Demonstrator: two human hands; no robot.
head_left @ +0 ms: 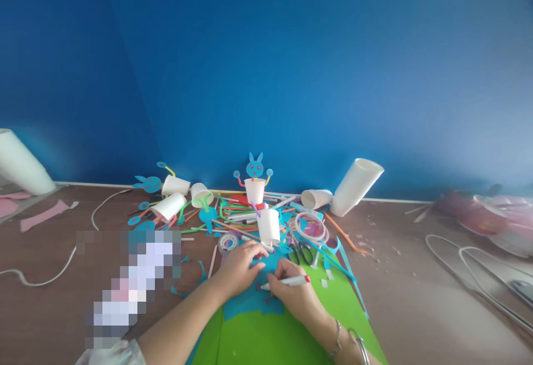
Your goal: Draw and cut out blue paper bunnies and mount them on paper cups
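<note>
My right hand is closed around a white marker with a red end, its tip down at the blue paper. Small dark marks show on that paper near the tip, too faint to make out. On the paper's left part rests my left hand, fingers stretched out and nothing held. Under the blue sheet lies green paper. Just beyond my hands stands a white paper cup with a purple straw. Behind it is another cup bearing a blue rabbit head and straw arms.
Black-handled scissors and a tape roll lie near my hands. Several colored straws and cups are heaped toward the blue wall. A white paper roll leans at right. White cables cross the brown table.
</note>
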